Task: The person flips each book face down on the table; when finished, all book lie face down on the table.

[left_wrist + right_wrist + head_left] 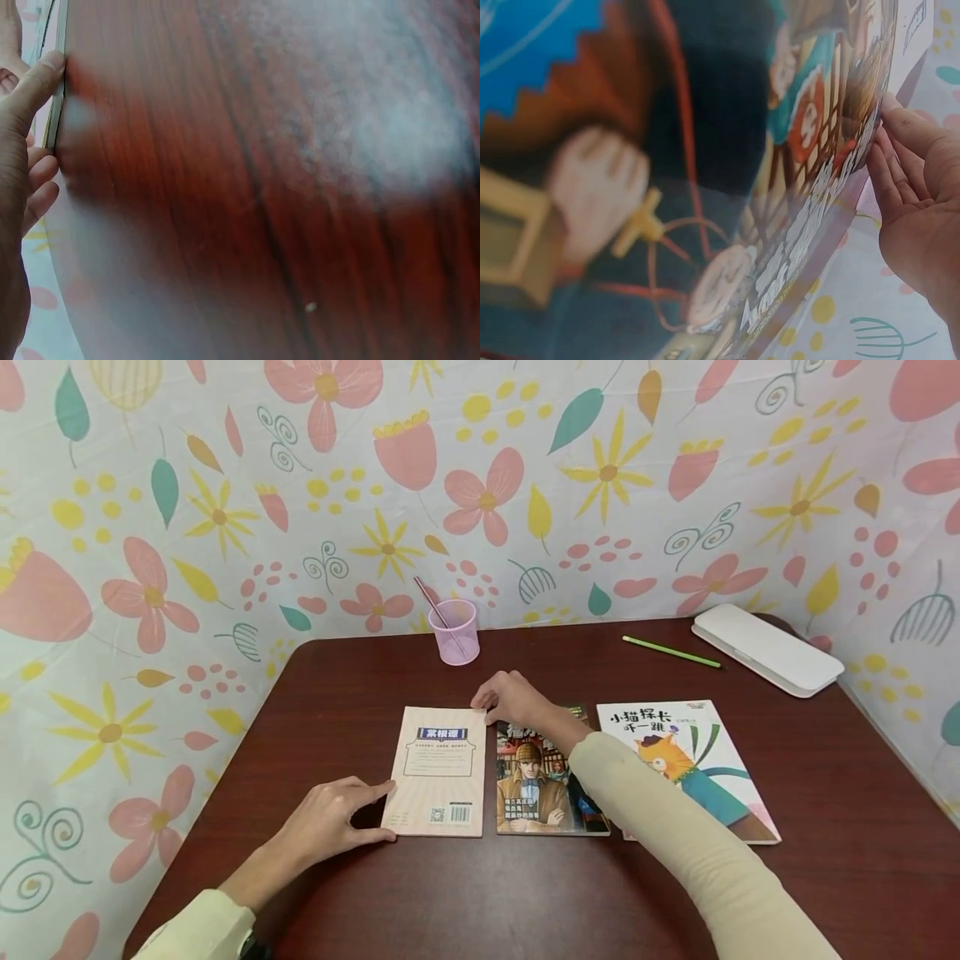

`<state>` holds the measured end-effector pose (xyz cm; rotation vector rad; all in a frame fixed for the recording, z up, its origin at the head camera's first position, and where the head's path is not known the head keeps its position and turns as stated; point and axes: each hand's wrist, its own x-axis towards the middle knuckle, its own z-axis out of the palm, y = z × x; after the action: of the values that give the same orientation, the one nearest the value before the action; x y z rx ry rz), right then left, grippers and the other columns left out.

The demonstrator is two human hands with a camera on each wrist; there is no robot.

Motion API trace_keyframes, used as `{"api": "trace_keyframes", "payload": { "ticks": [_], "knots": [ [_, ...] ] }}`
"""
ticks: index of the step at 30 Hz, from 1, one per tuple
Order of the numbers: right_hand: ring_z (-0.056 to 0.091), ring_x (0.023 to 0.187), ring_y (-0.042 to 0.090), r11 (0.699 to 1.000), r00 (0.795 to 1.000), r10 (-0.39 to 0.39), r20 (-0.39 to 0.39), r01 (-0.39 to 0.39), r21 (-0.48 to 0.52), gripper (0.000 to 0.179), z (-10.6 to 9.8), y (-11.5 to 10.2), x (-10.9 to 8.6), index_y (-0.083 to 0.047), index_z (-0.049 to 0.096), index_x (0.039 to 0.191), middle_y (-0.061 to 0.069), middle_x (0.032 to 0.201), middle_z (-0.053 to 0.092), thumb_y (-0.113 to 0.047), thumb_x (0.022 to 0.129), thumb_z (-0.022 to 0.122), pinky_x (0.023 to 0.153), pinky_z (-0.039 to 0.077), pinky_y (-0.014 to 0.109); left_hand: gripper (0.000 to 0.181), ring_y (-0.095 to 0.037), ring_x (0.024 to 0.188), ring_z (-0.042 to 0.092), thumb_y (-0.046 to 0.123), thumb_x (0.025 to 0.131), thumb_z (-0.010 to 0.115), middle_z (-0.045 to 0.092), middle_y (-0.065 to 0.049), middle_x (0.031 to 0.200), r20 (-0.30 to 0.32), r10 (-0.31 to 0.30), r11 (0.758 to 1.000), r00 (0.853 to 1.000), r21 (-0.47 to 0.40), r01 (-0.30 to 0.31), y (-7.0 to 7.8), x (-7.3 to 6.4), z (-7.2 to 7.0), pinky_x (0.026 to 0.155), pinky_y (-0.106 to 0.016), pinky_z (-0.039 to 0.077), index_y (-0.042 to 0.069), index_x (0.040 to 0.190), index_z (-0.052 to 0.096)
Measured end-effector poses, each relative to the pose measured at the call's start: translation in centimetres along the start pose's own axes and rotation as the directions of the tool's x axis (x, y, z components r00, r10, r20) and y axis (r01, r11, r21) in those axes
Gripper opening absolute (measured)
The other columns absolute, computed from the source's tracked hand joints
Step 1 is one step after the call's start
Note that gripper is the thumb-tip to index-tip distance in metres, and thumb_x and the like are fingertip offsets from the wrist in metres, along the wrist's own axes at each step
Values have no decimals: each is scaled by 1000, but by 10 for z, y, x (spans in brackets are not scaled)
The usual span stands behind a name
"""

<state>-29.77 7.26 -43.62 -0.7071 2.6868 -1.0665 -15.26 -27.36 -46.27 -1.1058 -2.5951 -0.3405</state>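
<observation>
A thin cream book [438, 777] lies flat with its barcode side up, a blue title label near its top. My left hand [330, 822] touches its left side, index fingertip on the edge and thumb by the lower corner; the left wrist view shows fingertips against the book's edge [57, 105]. My right hand [517, 700], fingers curled, pinches the cream book's upper right corner. Under the right wrist lies a detective book [528, 793], partly hidden by the forearm; its glossy cover [720, 172] fills much of the right wrist view.
Right of the detective book lies a white picture book [720, 752] with an orange cat, partly under the right sleeve. At the back stand a pink mesh cup [455, 635] holding a pencil, a green pencil [671, 652] and a white case [768, 647]. A flowered curtain borders the table [337, 677].
</observation>
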Motion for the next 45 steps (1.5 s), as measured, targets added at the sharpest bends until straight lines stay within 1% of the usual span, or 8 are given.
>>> {"api": "trace_keyframes", "payload": {
  "ticks": [10,17,21,23,26,37,42,45],
  "knots": [
    [67,127,29,998,999,-42,-1,42,37,41,-13,7,-12,-1,70,138,12,136,71,-8,98,77,102,56,41,55,-14,95,75,50,89,84,80,1,111,0,-9,1000,1000,-25,9,-5,2,-10,74,-38,62,13,130,78],
    [61,135,33,996,996,-90,-21,90,-10,51,-33,17,-32,0,62,147,16,145,64,-16,101,76,108,51,50,39,-22,114,73,33,98,76,75,0,130,-2,-50,998,999,-31,49,-20,21,-29,87,-49,61,15,132,77],
    [71,84,27,994,996,-91,5,91,-61,60,-42,22,-47,-3,55,154,18,149,61,-24,102,76,98,54,47,41,-25,121,70,30,99,75,73,-2,134,-23,-86,995,996,-60,85,-25,40,-41,95,-53,58,14,137,73],
    [53,55,18,993,996,-88,30,90,-78,64,-46,23,-54,-5,51,157,21,139,67,-27,102,75,89,52,44,46,-29,127,67,31,100,74,70,-5,140,-22,-106,992,994,-74,104,-25,49,-44,99,-56,55,13,142,69],
    [28,43,11,992,994,-90,59,94,-81,67,-51,26,-65,-5,48,160,24,130,70,-27,103,75,83,50,41,58,-35,136,60,36,101,73,61,-10,152,9,-140,986,990,-88,141,-22,63,-46,106,-61,49,13,153,59],
    [48,52,14,997,996,-37,85,43,-70,79,-60,47,-87,-4,42,163,22,160,47,-33,99,78,87,48,47,98,-35,155,35,51,96,77,27,-8,174,140,-182,942,973,-259,213,11,95,-21,119,-64,35,24,172,21],
    [70,101,31,998,996,-16,91,22,-61,84,-66,57,-95,-4,38,164,24,163,44,-33,98,80,87,47,47,111,-25,159,26,50,91,83,17,-1,177,195,-167,922,966,-317,223,27,104,-5,124,-55,30,23,173,13],
    [67,105,40,999,995,-4,98,9,-53,86,-69,61,-100,-3,37,165,25,162,44,-30,97,82,91,48,50,118,-22,161,21,54,88,85,13,-1,177,228,-146,918,963,-332,217,36,107,2,125,-51,28,22,173,9]
  ]
}}
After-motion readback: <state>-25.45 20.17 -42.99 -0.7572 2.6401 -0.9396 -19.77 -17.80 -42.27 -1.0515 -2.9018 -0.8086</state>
